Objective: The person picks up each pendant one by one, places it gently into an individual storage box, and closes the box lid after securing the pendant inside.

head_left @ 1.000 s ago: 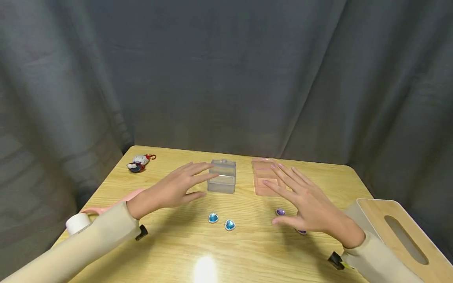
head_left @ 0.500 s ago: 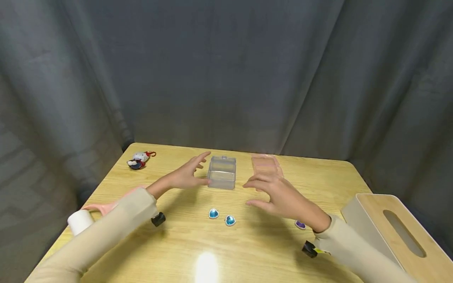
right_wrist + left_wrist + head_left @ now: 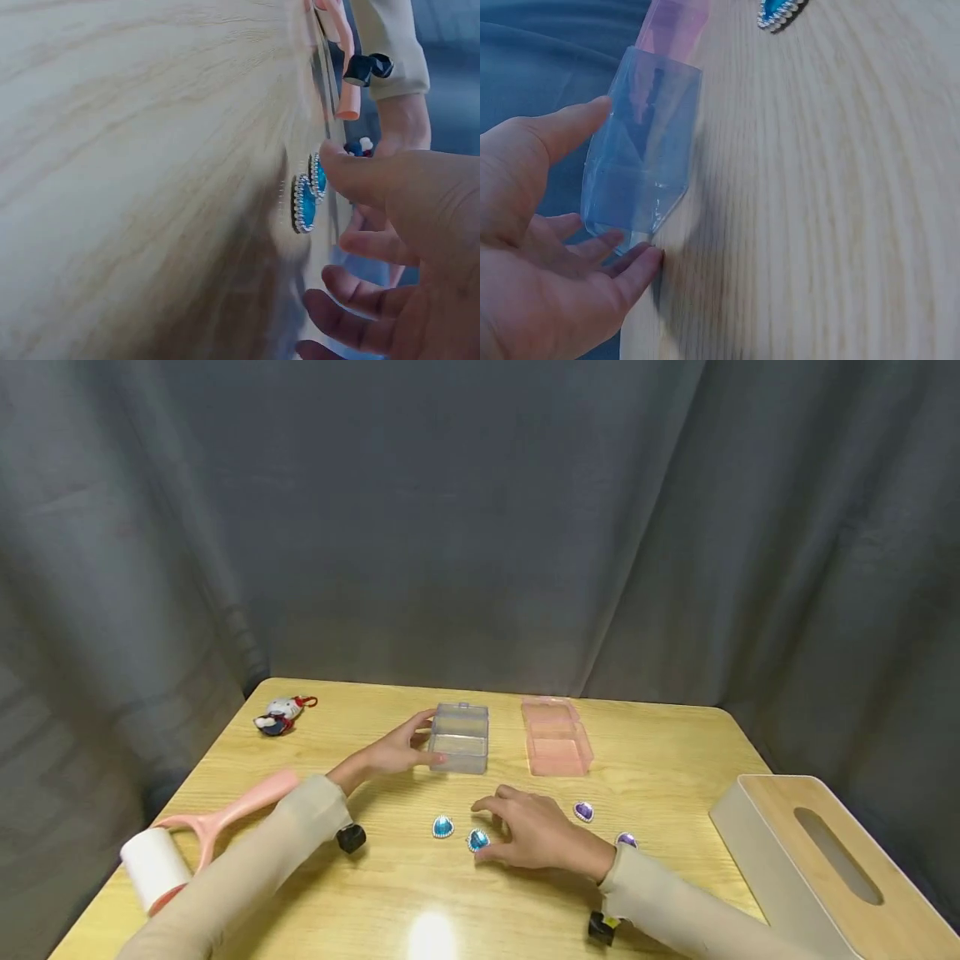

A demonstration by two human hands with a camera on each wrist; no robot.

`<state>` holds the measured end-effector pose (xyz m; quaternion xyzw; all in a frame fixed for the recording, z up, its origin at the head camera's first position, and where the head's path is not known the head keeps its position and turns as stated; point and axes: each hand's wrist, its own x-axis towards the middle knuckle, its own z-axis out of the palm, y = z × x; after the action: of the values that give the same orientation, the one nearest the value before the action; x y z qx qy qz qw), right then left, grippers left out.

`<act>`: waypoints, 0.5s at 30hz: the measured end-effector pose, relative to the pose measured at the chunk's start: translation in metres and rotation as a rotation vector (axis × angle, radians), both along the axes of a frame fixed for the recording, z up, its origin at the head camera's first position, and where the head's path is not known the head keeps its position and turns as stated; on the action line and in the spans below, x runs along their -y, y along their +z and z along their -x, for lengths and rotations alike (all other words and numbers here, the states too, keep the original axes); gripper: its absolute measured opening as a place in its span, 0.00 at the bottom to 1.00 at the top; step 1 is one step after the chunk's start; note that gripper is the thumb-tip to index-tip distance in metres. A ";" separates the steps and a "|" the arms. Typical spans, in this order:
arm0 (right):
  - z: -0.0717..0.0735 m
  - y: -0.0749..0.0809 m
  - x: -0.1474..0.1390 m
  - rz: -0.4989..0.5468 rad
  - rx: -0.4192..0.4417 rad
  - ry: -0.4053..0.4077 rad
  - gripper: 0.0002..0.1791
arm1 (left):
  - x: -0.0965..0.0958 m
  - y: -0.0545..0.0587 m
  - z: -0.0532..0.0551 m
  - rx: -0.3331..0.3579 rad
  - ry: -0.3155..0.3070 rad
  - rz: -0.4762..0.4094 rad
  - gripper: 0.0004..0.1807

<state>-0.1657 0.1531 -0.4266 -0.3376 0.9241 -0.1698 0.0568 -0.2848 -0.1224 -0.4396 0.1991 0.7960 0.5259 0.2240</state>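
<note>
My left hand (image 3: 393,752) is at the left side of a clear grey plastic box (image 3: 460,739) with its lid up. In the left wrist view the thumb reaches one edge of the box (image 3: 641,142) and the fingers lie by its end; contact is hard to tell. My right hand (image 3: 536,831) hovers over a blue heart gem (image 3: 477,840) rimmed with silver beads, thumb and fingers apart around it. A second blue heart gem (image 3: 443,827) lies just left. The right wrist view shows nothing between the right thumb and fingers. Behind my right hand lie two purple gems, one (image 3: 583,812) farther back.
A pink plastic box (image 3: 558,752), lid up, stands right of the clear one. At the right edge is a tissue box (image 3: 780,868) with a wooden top. A pink lint roller (image 3: 217,818) lies at the left, and a doll keychain (image 3: 281,716) behind it.
My left hand has moved right to the clear box's side. My right hand has come leftward and down from near the pink box to the blue gem. The boxes and gems stay put.
</note>
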 end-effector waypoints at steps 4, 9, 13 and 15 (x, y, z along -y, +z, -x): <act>0.000 -0.008 0.002 0.002 0.043 0.000 0.28 | 0.002 -0.005 0.001 -0.016 0.003 -0.051 0.48; 0.001 -0.017 0.004 0.045 0.052 0.043 0.21 | 0.005 -0.004 0.001 -0.003 -0.013 -0.032 0.49; 0.002 -0.021 0.004 0.058 0.041 0.060 0.17 | 0.006 -0.001 0.001 0.007 -0.019 -0.035 0.48; 0.002 -0.021 0.004 0.058 0.032 0.067 0.17 | 0.005 0.000 0.000 0.011 -0.019 -0.039 0.48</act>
<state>-0.1681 0.1488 -0.4478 -0.3668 0.9060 -0.1999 0.0675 -0.2853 -0.1271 -0.4393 0.2080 0.7824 0.5402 0.2295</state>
